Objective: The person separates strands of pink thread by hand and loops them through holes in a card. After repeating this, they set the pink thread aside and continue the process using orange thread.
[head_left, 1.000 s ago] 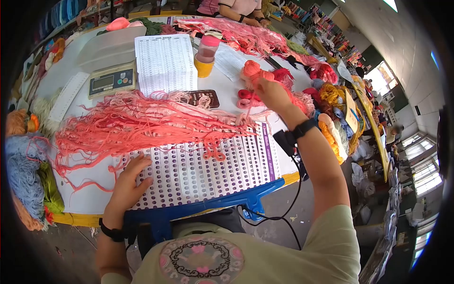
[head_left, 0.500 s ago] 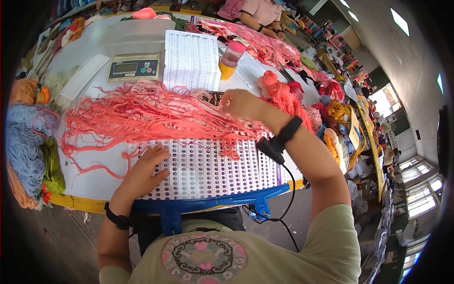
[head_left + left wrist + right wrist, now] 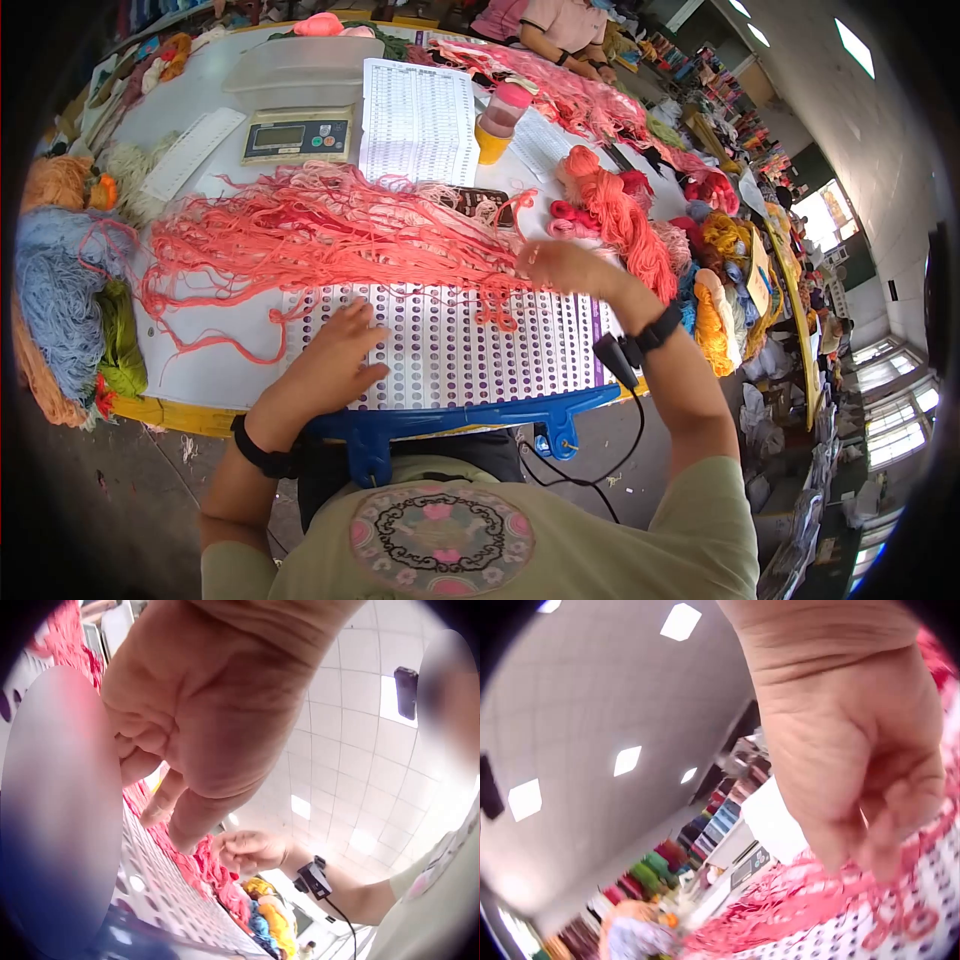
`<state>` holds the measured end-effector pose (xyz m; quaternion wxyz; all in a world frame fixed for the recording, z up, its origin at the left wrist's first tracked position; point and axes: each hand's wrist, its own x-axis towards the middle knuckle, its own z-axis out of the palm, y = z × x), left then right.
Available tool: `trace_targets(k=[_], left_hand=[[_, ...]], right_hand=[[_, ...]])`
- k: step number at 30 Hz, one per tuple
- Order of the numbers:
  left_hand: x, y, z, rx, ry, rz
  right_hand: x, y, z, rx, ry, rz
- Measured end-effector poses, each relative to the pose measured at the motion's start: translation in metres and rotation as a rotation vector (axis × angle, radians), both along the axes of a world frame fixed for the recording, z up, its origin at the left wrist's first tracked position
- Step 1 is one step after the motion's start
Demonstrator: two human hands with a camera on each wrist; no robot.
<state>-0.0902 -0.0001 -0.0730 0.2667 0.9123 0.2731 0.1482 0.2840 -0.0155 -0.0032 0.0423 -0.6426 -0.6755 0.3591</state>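
A person in a pale green top sits at a white worktop [image 3: 215, 312] with a yellow edge. A long, loose bundle of coral-pink strands [image 3: 330, 235] stretches from left to right across the middle, its right part overlapping a white sheet with rows of dark round spots [image 3: 440, 350] by the near edge. The right hand [image 3: 575, 268] is at the bundle's right end, thumb and fingertips drawn together, pinching strands. The left hand [image 3: 338, 350] lies over the spotted sheet's left part, fingers loosely extended and thumb spread apart, holding nothing; whether it touches the sheet is unclear. Beyond the bundle are a digital scale [image 3: 297, 136], printed papers [image 3: 418, 122] and a pink-topped container [image 3: 505, 108]. A coral hank [image 3: 625, 220] lies right of them, near gold yarn [image 3: 712, 320]; blue yarn [image 3: 62, 290] hangs at the left edge.
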Motion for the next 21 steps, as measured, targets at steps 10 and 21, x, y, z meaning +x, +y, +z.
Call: trace_targets(k=[10,21], left_hand=[[0.037,0.096,0.000,-0.026,-0.086,0.214],[-0.095,0.058,0.006,0.028,-0.204,0.255]], right_hand=[[-0.014,0.053,-0.101,0.742,0.525,-0.614],[-0.134,0.045,-0.095,0.109,0.702,-0.275]])
